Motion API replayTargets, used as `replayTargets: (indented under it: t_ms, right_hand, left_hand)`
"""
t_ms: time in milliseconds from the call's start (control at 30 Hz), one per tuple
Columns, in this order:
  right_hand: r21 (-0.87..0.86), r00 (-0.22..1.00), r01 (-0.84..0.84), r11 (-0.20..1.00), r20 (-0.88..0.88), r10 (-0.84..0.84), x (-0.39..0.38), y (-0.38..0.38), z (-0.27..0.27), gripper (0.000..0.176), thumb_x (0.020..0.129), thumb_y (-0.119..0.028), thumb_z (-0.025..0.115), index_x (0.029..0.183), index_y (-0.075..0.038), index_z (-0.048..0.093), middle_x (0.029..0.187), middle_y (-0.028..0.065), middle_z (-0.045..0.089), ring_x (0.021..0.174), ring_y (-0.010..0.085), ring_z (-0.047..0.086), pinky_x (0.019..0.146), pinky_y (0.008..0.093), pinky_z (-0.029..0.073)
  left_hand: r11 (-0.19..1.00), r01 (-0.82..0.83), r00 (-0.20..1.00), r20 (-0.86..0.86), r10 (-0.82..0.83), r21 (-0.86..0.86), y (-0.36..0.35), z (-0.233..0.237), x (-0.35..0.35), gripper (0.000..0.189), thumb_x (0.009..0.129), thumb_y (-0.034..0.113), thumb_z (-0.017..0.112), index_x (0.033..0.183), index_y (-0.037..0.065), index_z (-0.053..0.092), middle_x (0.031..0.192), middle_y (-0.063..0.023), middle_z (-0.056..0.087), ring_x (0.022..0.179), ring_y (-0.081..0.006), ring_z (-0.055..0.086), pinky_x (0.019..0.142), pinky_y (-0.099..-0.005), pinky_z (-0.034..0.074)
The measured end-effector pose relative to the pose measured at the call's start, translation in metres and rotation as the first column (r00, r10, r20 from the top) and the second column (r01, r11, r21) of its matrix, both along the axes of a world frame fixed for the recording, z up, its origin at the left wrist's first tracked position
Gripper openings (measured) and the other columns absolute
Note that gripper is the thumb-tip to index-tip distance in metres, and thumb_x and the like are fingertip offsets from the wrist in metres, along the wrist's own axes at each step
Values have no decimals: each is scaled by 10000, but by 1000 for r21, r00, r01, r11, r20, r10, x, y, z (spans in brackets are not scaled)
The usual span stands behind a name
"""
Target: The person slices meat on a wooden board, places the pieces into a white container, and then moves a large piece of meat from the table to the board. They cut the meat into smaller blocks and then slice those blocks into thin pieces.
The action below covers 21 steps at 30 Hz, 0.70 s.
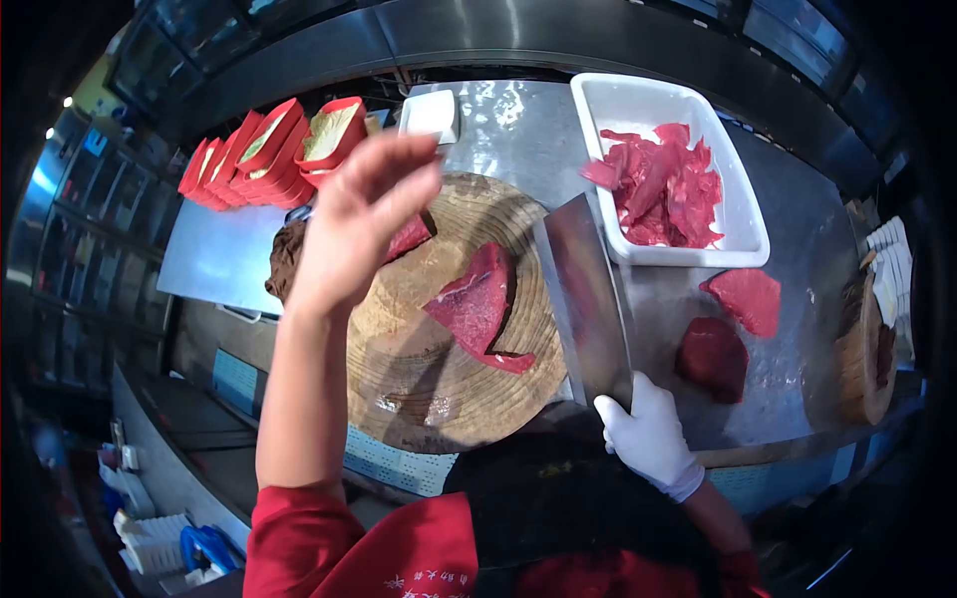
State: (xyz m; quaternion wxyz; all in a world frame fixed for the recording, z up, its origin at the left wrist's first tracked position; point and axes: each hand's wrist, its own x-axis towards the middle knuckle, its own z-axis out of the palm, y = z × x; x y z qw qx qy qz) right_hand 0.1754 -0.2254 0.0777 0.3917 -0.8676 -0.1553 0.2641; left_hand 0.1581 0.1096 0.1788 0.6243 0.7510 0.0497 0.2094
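My bare left hand (364, 214) is raised above the left part of a round wooden chopping block (399, 399). Its thumb stands apart from the fingers and nothing is in it. My right hand (648, 434), in a white glove, grips a cleaver (588, 299) whose broad blade points away from me at the block's right edge. A slice of raw red meat (478, 299) lies on the middle of the block. Another piece of meat (409, 237) shows there partly behind my left hand. A crumpled brown cloth (286, 261) is partly hidden by my left forearm.
A white tub (753, 224) of cut meat (668, 189) stands back right. Two chunks of meat, one lighter (750, 299) and one darker (713, 361), rest on the steel table. Stacked red trays (274, 149) and a white container (431, 115) are farther back. Another wooden block (859, 369) is far right.
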Motion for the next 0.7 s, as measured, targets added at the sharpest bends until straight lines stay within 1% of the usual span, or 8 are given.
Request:
replayTargets:
  t_ms: [67,200,233,367,467,600,667,700]
  right_hand:
    - [10,1000,5,1000,7,-5,1,-1,-3,320,855,-225,694,873,62,555,748,296,624,762,484,625,676,532,481]
    - [15,1000,-6,1000,3,6,4,0,-4,327,856,-227,694,861,66,548,734,301,615,747,494,617,666,545,467]
    - [8,1000,-7,1000,-3,7,4,-1,-6,327,856,-227,694,861,66,548,734,301,615,747,494,617,666,545,467]
    - [33,1000,11,999,-25,-10,3,-3,-10,326,856,-229,692,857,62,544,729,301,610,745,492,616,670,543,466]
    - [41,1000,-13,999,6,13,3,-2,-8,321,858,-224,691,864,60,542,710,292,603,730,485,615,657,546,461]
    - [-29,964,-146,989,222,148,4,0,9,312,862,-214,689,870,59,538,678,274,590,691,477,612,627,546,452]
    - [-3,976,-141,990,165,139,5,-2,6,314,862,-214,689,870,60,538,682,275,593,685,476,613,623,542,454]
    - [11,985,-130,992,112,128,5,-1,3,315,862,-215,689,870,62,539,685,275,595,679,474,613,619,539,455]
  left_hand:
    - [1000,-11,947,-321,8,-9,5,-48,-16,449,884,213,742,1267,25,603,1134,-74,663,1137,-170,589,956,-341,490]
    - [649,5,897,-290,333,761,-43,-104,-21,872,705,393,869,1384,4,483,1228,-228,612,1188,-355,572,1031,-451,461]
    - [670,79,840,-411,354,738,-56,-102,-17,1005,668,426,878,1450,18,396,1300,-306,539,1223,-435,527,1046,-481,438]
    - [631,169,722,-531,443,757,-67,-100,-1,1024,624,313,849,1482,65,349,1311,-308,535,1189,-457,545,1030,-478,446]
    - [871,-96,800,-483,355,481,-45,-104,-4,956,638,230,769,1482,84,345,1102,-251,657,958,-383,669,919,-388,524]
    - [928,-372,837,-425,344,18,-12,-105,-31,928,636,174,788,1466,73,384,1134,-249,665,1001,-293,678,879,-358,534]
    - [903,-415,793,-440,421,114,5,-117,-47,865,658,163,786,1441,72,429,1144,-262,636,995,-337,664,900,-422,526]
    - [791,-377,714,-393,580,482,8,-123,-54,839,660,159,794,1422,70,452,1148,-263,617,1015,-357,643,926,-448,509]
